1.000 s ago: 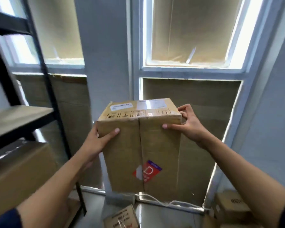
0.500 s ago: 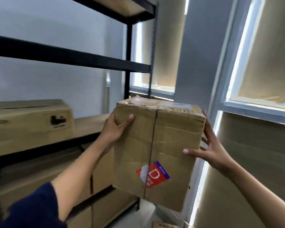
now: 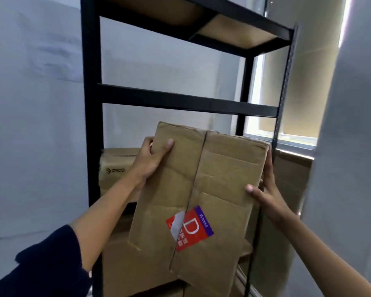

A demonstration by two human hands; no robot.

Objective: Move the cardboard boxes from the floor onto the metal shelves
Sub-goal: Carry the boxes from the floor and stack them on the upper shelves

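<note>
I have the cardboard box up in front of the black metal shelf unit, held tilted with its top edge leaning left and its creased, matte brown face toward me; a taped seam runs down the middle and a glossy red and purple sticker with a white letter D sits low across that seam. My left hand is clamped on the upper left corner, thumb pressed flat on the front face and fingers wrapped behind the edge. My right hand grips the right side edge, thumb on the front and fingers stretched up along the side. The box hangs in the air level with the middle bay, below the dark crossbar, and its right edge lies close to the perforated right upright. Behind my left hand a plain printed carton rests on the shelf board at the left of that bay. More brown cartons fill the level underneath. Above the crossbar the bay is open up to the pale board of the top shelf.
</note>
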